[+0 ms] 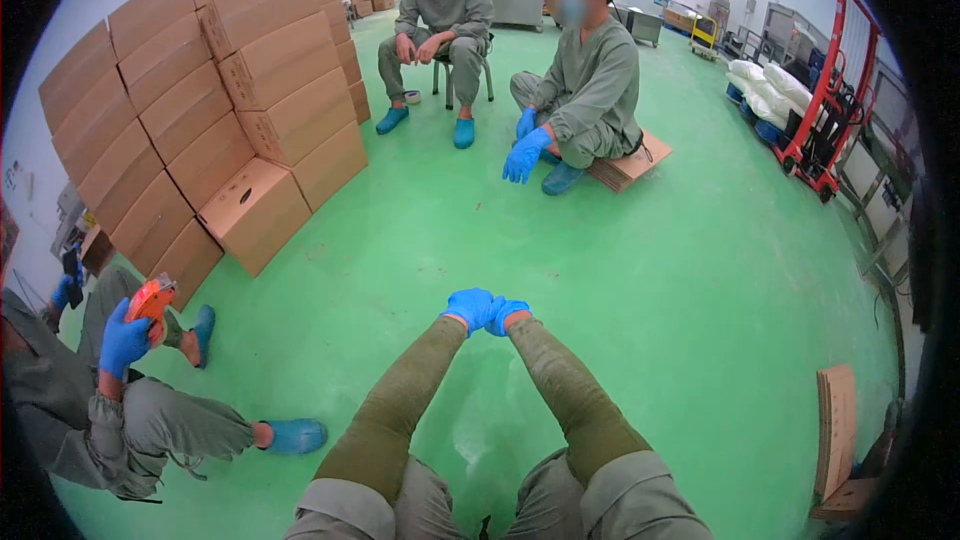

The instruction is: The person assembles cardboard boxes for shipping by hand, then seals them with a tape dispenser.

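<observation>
My left hand (470, 306) and my right hand (509, 314), both in blue gloves, meet in front of me at the ends of my outstretched arms. They are closed and pressed against each other, the left one partly overlapping the right. No object shows in or between them. Green sleeves cover my forearms. Beneath the hands lies the green floor (620, 320).
Stacked cardboard boxes (250, 215) rise at the left. A seated co-worker at lower left holds an orange tape dispenser (152, 302). Two more people sit ahead, one on flattened cardboard (630, 165). A red lifter (825, 100) and cardboard sheets (836, 430) are at right.
</observation>
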`<state>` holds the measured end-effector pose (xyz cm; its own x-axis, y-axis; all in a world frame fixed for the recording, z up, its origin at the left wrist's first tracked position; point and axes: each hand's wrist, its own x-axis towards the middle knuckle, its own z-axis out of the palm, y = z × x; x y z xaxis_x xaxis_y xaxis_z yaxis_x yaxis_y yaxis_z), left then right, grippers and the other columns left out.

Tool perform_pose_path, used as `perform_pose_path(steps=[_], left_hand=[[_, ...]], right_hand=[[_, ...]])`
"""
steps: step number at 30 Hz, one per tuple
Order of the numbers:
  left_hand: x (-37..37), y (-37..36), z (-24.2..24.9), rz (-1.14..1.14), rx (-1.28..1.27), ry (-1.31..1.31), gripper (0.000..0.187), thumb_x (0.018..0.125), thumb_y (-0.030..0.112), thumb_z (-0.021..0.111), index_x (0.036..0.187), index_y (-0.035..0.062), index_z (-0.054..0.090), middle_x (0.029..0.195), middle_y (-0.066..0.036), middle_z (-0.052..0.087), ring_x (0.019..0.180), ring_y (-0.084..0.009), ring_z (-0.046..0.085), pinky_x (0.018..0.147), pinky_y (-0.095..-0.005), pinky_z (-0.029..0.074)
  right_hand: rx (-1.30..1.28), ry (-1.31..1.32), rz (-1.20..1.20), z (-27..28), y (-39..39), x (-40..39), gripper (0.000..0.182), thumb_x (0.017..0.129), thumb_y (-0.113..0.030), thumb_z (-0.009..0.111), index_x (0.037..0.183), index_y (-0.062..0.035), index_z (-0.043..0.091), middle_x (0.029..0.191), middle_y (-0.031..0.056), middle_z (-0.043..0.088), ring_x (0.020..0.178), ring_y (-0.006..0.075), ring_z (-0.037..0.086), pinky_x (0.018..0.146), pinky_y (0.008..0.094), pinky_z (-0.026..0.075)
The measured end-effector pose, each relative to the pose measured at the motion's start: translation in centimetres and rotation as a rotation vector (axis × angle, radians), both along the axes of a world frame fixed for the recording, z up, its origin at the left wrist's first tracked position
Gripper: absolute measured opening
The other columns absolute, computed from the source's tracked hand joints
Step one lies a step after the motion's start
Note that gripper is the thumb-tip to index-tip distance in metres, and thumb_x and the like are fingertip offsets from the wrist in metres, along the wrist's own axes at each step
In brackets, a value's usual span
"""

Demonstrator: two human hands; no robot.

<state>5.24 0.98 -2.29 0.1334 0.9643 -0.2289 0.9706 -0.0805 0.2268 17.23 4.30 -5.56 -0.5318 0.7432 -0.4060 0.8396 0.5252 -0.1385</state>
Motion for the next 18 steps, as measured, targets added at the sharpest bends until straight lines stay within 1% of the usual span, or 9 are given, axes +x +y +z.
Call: perform_pose_path(steps=[4, 10, 14, 18], left_hand=[[0.0, -0.1, 0.2, -0.014, -0.007, 0.005, 0.056, 0.094, 0.055, 0.035, 0.096, 0.0138, 0.072, 0.099, -0.015, 0.071, 0.092, -0.0359, 0.067, 0.080, -0.0486, 0.052], [0.5, -0.9, 1.9, 0.010, -0.040, -0.028, 0.058, 0.094, 0.056, 0.033, 0.097, 0.0129, 0.072, 0.100, -0.015, 0.071, 0.093, -0.0359, 0.067, 0.082, -0.0483, 0.051], [0.3, -0.5, 1.4, 0.008, -0.027, -0.017, 0.060, 0.094, 0.057, 0.033, 0.097, 0.0121, 0.072, 0.100, -0.015, 0.071, 0.093, -0.0366, 0.067, 0.082, -0.0490, 0.051], [0.2, -1.0, 1.5, -0.011, -0.046, -0.047, 0.061, 0.094, 0.058, 0.032, 0.096, 0.0116, 0.073, 0.099, -0.016, 0.071, 0.093, -0.0371, 0.067, 0.082, -0.0491, 0.051]], right_hand=[[-0.012, -0.005, -0.011, 0.5, -0.3, 0.1, 0.051, 0.082, -0.039, 0.058, 0.122, -0.0092, 0.061, 0.129, 0.0205, 0.057, 0.118, 0.0358, 0.057, 0.097, 0.0450, 0.048], [-0.021, 0.017, -0.006, 1.3, -0.5, 0.2, 0.051, 0.082, -0.039, 0.057, 0.123, -0.0088, 0.060, 0.129, 0.0209, 0.057, 0.118, 0.0359, 0.057, 0.097, 0.0449, 0.047], [0.001, 0.026, -0.009, -0.2, 0.0, 0.3, 0.050, 0.082, -0.039, 0.057, 0.122, -0.0090, 0.061, 0.127, 0.0218, 0.058, 0.117, 0.0356, 0.058, 0.097, 0.0448, 0.048], [-0.015, 0.026, -0.007, 1.2, -0.9, 0.5, 0.048, 0.083, -0.038, 0.056, 0.121, -0.0092, 0.061, 0.124, 0.0226, 0.060, 0.114, 0.0356, 0.059, 0.095, 0.0450, 0.049]])
